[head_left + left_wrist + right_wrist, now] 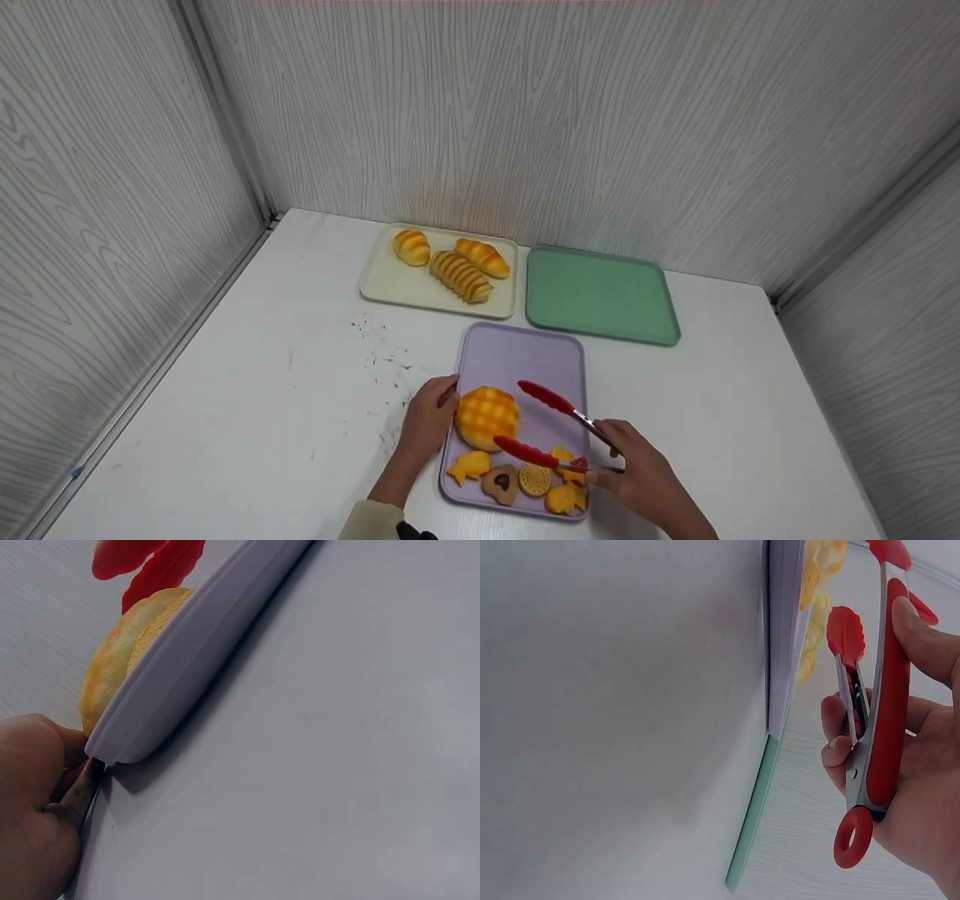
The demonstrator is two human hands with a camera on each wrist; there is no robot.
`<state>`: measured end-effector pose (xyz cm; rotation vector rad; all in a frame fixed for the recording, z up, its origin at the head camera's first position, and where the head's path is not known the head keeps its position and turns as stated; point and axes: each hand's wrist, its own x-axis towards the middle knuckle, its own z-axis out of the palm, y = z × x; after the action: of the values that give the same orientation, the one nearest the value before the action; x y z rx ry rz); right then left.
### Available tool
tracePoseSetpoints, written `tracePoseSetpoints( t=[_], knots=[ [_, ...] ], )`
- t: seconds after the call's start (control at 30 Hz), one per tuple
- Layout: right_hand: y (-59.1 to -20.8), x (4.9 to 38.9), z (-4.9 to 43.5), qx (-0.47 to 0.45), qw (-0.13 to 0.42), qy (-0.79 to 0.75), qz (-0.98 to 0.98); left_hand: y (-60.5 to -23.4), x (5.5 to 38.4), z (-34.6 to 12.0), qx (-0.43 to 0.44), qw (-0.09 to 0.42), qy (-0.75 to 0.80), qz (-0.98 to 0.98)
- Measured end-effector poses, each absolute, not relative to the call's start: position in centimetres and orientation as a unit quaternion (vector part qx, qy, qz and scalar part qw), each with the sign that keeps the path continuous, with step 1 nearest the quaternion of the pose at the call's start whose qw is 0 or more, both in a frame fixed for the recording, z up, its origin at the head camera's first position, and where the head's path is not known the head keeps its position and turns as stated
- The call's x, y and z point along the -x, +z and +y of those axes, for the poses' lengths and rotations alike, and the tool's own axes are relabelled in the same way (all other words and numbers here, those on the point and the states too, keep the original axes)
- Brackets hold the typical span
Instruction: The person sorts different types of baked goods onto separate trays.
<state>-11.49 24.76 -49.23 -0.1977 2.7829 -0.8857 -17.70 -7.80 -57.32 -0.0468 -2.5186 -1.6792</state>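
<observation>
My left hand (429, 417) pinches the left rim of a purple tray (521, 357); the left wrist view shows the fingers at the tray's edge (169, 682). A round bun with a checked top (487, 417) lies on the tray beside that hand. My right hand (642, 474) grips red-tipped tongs (546, 396), whose arms are spread apart over the tray with nothing between the tips. The lower tip is close to the bun. Along the tray's near end lie a fish-shaped biscuit (470, 466), a heart-shaped cookie (500, 484), a round biscuit (535, 479) and other yellow pieces (565, 498).
Behind the purple tray stands a cream tray (397, 285) with a small roll (412, 247), a sliced loaf (460, 277) and a croissant (482, 257). To its right is a green tray (602, 294). Grey wood-grain panels (517, 112) enclose the white table (262, 375).
</observation>
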Motion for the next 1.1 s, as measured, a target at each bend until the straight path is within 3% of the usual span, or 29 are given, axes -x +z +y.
tracePoseSetpoints(
  t=[0.23, 0.5, 1.1],
  knots=[
    [-49.8, 11.6, 24.5, 0.106, 0.105, -0.262, 0.954, -57.4, 17.8, -7.8, 0.009, 0.052, -0.561, -0.826],
    [-50.0, 12.0, 23.0, 0.084, 0.141, -0.264, 0.951, -57.5, 17.8, -7.9, 0.017, 0.056, -0.555, -0.83],
    [-50.6, 11.1, 23.4, 0.141, 0.059, -0.243, 0.958, -57.4, 17.8, -7.8, 0.025, 0.072, -0.55, -0.832]
  ],
)
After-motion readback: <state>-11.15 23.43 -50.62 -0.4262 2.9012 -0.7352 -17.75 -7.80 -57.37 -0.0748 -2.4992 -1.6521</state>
